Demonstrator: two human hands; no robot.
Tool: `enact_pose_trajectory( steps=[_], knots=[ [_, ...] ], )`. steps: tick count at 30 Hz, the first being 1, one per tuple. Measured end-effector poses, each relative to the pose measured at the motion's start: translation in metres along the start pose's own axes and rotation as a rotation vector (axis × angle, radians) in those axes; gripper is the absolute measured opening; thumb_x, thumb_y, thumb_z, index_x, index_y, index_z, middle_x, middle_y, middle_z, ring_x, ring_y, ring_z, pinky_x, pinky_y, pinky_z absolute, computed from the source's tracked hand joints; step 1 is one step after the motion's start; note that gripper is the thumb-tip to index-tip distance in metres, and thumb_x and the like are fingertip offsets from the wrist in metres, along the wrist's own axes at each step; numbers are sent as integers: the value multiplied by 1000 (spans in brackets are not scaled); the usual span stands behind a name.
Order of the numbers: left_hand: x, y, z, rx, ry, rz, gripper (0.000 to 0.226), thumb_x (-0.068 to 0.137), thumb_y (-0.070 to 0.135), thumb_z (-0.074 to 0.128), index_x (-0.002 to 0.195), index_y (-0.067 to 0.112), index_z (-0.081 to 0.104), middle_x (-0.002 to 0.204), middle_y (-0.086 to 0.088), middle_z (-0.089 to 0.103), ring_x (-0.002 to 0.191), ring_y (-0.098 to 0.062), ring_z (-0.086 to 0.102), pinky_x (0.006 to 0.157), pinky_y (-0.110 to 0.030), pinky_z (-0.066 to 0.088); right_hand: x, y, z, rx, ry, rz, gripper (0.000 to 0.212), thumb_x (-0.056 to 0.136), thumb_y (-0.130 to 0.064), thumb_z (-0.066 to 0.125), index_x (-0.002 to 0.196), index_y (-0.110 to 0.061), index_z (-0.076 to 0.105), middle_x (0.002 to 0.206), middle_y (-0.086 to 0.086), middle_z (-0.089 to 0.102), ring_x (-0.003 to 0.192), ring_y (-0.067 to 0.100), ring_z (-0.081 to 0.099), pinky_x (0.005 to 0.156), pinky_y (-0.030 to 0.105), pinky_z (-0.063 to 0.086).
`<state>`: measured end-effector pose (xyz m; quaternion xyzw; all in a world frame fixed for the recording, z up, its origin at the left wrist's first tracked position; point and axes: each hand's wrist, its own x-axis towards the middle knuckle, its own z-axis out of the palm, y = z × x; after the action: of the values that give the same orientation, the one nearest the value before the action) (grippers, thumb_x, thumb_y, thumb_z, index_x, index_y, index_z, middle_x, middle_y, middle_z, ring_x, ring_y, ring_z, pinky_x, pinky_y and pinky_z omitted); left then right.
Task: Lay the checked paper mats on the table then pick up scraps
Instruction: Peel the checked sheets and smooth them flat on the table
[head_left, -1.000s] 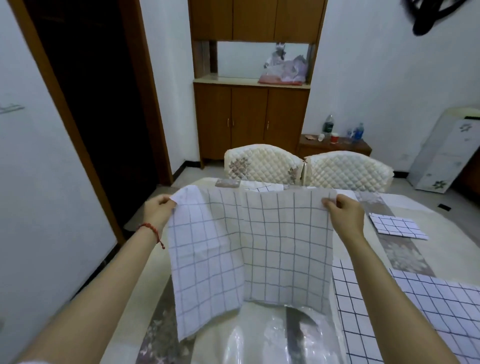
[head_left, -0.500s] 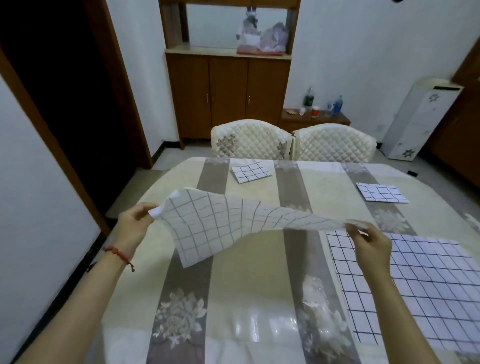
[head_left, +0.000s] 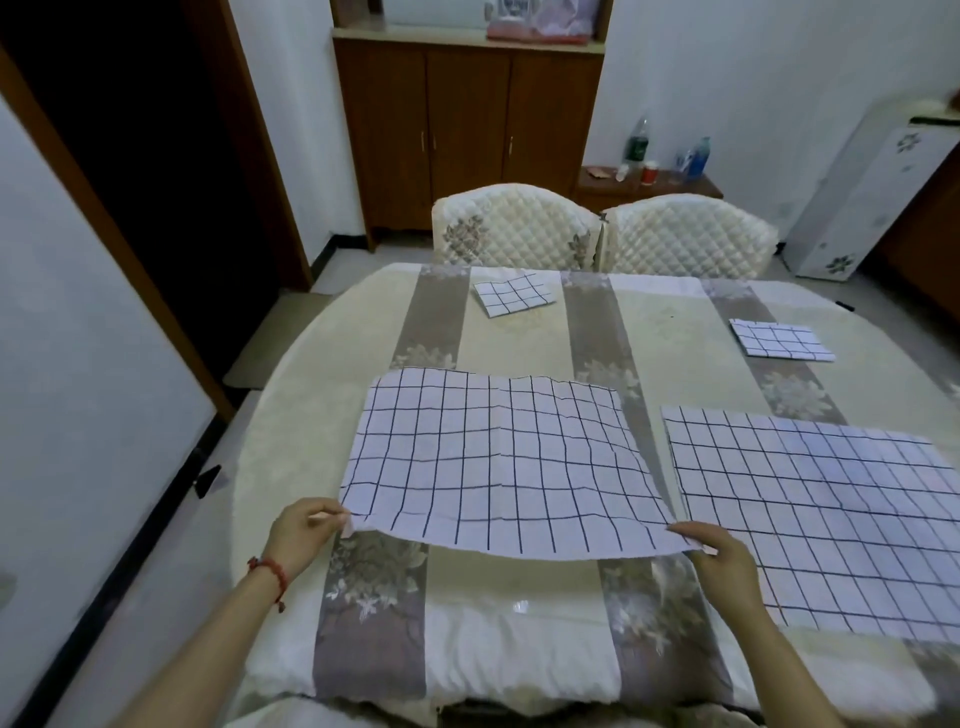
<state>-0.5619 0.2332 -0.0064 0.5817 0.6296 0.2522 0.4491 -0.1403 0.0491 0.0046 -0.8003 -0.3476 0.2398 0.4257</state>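
Two hands pinch one checked paper mat (head_left: 498, 462) by its near corners: the left hand (head_left: 304, 532) grips the near-left corner, the right hand (head_left: 722, 558) the near-right. The mat's far part lies on the bench (head_left: 519, 623), while its near edge arches slightly above the striped, flower-patterned cloth. Just right of this mat, with a narrow strip of cloth between them, a second large mat (head_left: 831, 519) lies flat. Beyond the held mat, well apart, two small checked pieces rest on the cloth: one (head_left: 511, 294) toward the far edge, another (head_left: 779, 340) far right. Behind the bench's far edge stand two quilted chairs (head_left: 602, 234), touching side by side, then a wooden cabinet (head_left: 467, 130). Left of the bench, open floor runs along a white wall to a dark doorway (head_left: 130, 156).
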Motion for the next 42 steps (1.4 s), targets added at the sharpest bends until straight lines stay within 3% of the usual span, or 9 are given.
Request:
enact_pose_trajectory(
  steps=[3, 6, 10, 12, 19, 23, 33, 37, 42],
  knots=[
    [-3, -11, 5, 17, -9, -43, 25, 81, -1, 62, 65, 18, 65, 94, -11, 64, 88, -31, 59, 86, -43, 49, -2, 6, 6, -18, -57, 76, 54, 79, 14, 49, 74, -37, 66, 103, 12, 64, 101, 28, 57, 89, 39, 47],
    [-2, -19, 9, 0, 12, -65, 10, 85, 5, 59, 90, 7, 67, 107, -18, 65, 94, -27, 57, 90, -39, 45, -3, 11, 11, -27, -63, 138, 45, 79, 17, 42, 88, -20, 66, 114, 17, 63, 96, 33, 59, 81, 38, 47],
    [5, -22, 17, -34, 90, -180, 30, 88, 14, 57, 116, 4, 56, 119, -21, 59, 107, -35, 56, 97, -44, 44, 3, 16, 20, 113, -10, 303, 33, 87, 8, 41, 107, -5, 63, 112, 21, 60, 77, 28, 54, 68, 35, 44],
    [10, -21, 21, -54, 123, -247, 39, 86, 15, 60, 121, 2, 51, 123, -23, 56, 111, -38, 54, 99, -45, 43, 8, 15, 25, 167, 35, 413, 25, 91, -7, 44, 110, -3, 61, 108, 18, 57, 85, 27, 51, 73, 36, 41],
    [19, -23, 28, -40, 168, -354, 38, 78, 6, 67, 113, -8, 59, 127, -23, 57, 119, -36, 51, 107, -41, 38, 0, 19, 41, -38, 45, 491, 29, 83, -13, 59, 56, -12, 47, 68, 11, 48, 66, 24, 44, 63, 31, 36],
    [17, -24, 27, 10, 204, -331, 32, 78, 5, 68, 107, -8, 63, 120, -24, 62, 115, -37, 54, 102, -39, 40, -4, 20, 42, -131, 65, 446, 23, 84, -11, 56, 63, -2, 55, 63, 15, 50, 58, 25, 43, 53, 28, 31],
    [6, -22, 29, 295, 216, -232, 37, 79, 15, 67, 112, 0, 59, 114, -24, 61, 107, -39, 55, 89, -43, 46, -11, 23, 46, -528, 127, 338, 27, 81, -32, 62, 92, -7, 58, 88, 15, 59, 78, 31, 57, 73, 37, 47],
    [7, -11, 48, 525, 261, 7, 41, 81, 16, 64, 120, 8, 54, 124, -20, 50, 115, -38, 44, 93, -48, 39, 2, 8, 59, -602, 177, 192, 38, 86, -31, 56, 114, -5, 55, 112, 22, 55, 101, 37, 53, 90, 47, 40],
    [34, 22, 99, 637, 49, 285, 44, 91, 29, 48, 132, 15, 45, 146, -10, 37, 137, -28, 29, 111, -45, 24, 32, -20, 107, -562, -69, -112, 55, 88, -46, 32, 130, -14, 46, 144, 11, 39, 135, 26, 32, 110, 43, 24]
  ],
)
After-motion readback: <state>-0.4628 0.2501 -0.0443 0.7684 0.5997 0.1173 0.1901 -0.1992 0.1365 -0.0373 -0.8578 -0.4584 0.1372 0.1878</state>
